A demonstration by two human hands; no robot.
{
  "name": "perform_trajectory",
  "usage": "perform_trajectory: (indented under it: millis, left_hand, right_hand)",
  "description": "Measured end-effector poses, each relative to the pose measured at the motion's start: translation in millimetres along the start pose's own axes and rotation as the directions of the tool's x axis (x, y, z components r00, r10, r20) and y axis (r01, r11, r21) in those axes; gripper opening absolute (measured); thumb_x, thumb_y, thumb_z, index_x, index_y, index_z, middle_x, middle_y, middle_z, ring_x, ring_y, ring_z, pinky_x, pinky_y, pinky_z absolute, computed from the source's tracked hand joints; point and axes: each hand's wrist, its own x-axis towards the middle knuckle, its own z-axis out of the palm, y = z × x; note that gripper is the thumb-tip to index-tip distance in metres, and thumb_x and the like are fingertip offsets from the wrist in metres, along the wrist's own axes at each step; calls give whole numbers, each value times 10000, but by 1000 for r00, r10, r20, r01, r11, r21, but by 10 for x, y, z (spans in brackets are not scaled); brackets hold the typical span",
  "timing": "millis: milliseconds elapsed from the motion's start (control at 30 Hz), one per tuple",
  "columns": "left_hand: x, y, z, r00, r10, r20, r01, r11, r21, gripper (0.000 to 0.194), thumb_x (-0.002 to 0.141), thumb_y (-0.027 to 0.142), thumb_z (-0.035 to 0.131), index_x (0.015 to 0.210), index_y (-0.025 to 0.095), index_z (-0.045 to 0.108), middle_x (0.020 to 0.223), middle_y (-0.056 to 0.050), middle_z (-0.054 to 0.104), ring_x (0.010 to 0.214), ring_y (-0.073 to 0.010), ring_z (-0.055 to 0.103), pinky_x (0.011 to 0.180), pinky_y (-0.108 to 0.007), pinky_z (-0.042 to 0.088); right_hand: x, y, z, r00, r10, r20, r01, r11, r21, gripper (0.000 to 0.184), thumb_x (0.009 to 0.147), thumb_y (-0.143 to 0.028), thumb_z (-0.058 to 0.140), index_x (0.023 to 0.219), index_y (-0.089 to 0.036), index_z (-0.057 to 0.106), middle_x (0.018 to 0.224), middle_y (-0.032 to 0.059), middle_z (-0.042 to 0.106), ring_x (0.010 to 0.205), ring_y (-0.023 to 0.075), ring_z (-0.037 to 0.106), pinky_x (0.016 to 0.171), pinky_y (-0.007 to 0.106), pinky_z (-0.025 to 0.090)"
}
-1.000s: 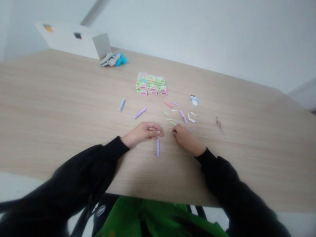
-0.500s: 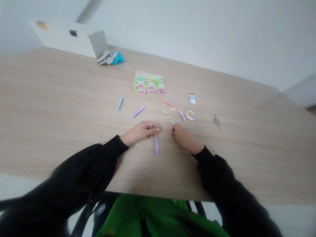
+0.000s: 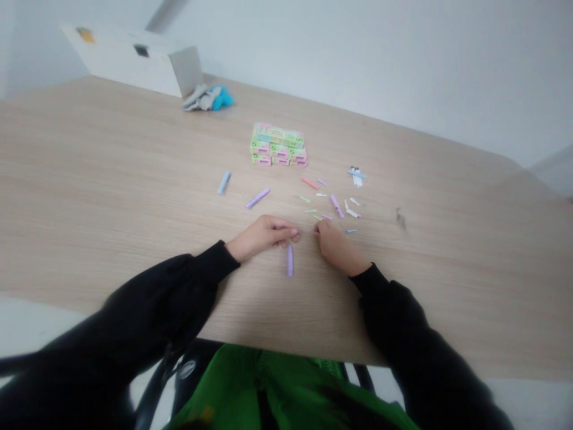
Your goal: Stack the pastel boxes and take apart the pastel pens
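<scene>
My left hand [image 3: 267,235] rests low over the table, thumb and fingers pinched together; anything between them is too small to make out. Just below its fingertips lies a purple pen-shaped tube [image 3: 290,261], pointed end toward the hand. My right hand [image 3: 335,246] has its fingers curled together at the near edge of a scatter of small pieces, touching or nearly touching a thin green stick [image 3: 317,217]. What it holds, if anything, is hidden. Close by are another green stick [image 3: 310,211], a thicker purple tube [image 3: 337,206], white pieces [image 3: 352,211] and a small blue piece [image 3: 351,231].
Farther back stand stacked green-and-pink boxes [image 3: 278,146]. A blue tube [image 3: 224,183] and a purple tube [image 3: 258,198] lie to the left, a red stick [image 3: 310,183] and white strips [image 3: 357,178] to the right. Grey-and-blue cloth [image 3: 208,98] sits beside a white box [image 3: 134,63].
The view has shifted slightly, moving everything a little right and up. My right fingertips have come closer to the green sticks. The left hand keeps its pinch near the purple tube.
</scene>
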Motion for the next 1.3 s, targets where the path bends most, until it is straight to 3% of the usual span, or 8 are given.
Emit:
perform_trajectory:
  millis: [133,300,367,700,867,1033,1300]
  left_hand:
    - [-11,-13,29,999,15,-39,-14,999,38,247,823,350,700,868,121,781,814,-74,759,575,-91,532,533,-219,367]
    - [-16,-29,66,996,11,-85,-10,1000,12,274,835,373,687,812,112,768,747,-58,734,566,-94,538,519,-217,356]
    - [-21,-22,78,996,-4,-84,3,1000,-12,266,839,361,684,829,109,769,775,-66,744,575,-93,544,533,-217,374]
    - [-42,8,81,992,-45,-121,32,993,-112,270,817,384,706,784,121,760,726,-48,724,591,-96,518,577,-233,388]
    - [-31,-36,58,996,-16,-86,1,987,-162,304,775,424,743,772,120,753,696,-29,694,598,-91,485,588,-236,364]
    - [-32,-55,42,998,-3,-66,-12,976,-219,316,734,432,779,729,122,716,619,2,618,582,-83,451,577,-232,347]
    - [-17,-39,-19,999,18,40,-10,981,-195,359,749,463,755,676,120,675,633,8,556,595,-84,400,569,-237,295]
  right_hand:
    - [2,-79,-109,997,10,-80,22,922,386,139,914,-115,429,838,-216,487,769,30,618,697,173,576,669,297,438]
    - [-23,-320,-149,993,76,-88,9,706,708,104,909,-259,534,819,-215,564,672,-14,605,638,153,595,634,289,447]
    - [-21,-376,-128,987,115,-108,3,670,742,131,904,-292,559,806,-213,592,672,-8,609,648,157,598,639,296,457]
    - [8,-433,-32,970,160,-182,30,666,745,141,899,-331,587,834,-213,630,709,8,637,692,162,599,655,302,469]
    - [7,-500,-29,962,232,-143,10,495,869,227,860,-425,665,799,-207,657,721,10,690,609,129,592,601,280,470]
    - [20,-548,-3,959,264,-103,13,320,947,359,727,-542,783,725,-216,632,658,-8,664,557,122,568,540,274,469]
    - [37,-587,19,959,250,-132,58,281,958,425,683,-559,814,713,-226,550,634,-23,646,549,115,539,530,266,415]
